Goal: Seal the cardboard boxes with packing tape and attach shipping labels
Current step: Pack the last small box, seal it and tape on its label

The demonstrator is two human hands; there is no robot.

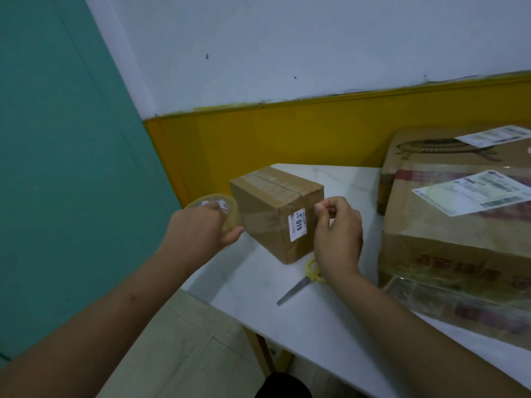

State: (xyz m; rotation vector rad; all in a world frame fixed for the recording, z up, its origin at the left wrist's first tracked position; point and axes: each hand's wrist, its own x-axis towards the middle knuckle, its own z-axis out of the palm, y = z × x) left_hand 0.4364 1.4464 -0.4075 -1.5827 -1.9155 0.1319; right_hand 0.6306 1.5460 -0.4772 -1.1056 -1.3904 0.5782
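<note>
White table [330, 326] has a large labelled cardboard box [459, 239] filling its right side, small taped box [273, 214] with a "019" label [297, 224] near the far-left corner, open tabletop in front. Left hand [198, 228] grips a clear packing tape roll [214, 209] past the table's left edge, touching the small box. Right hand [337, 234], fingers curled and pinching at the box's right edge, held item too small to tell; yellow-handled scissors [298, 285] below it.

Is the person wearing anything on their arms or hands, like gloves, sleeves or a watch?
Nothing shows. The left hand and right hand are bare, with no gloves or rings visible. Both forearms are uncovered as far as the frame shows: no sleeves, watch or bracelet. The fingers have short, unpainted nails.
</note>
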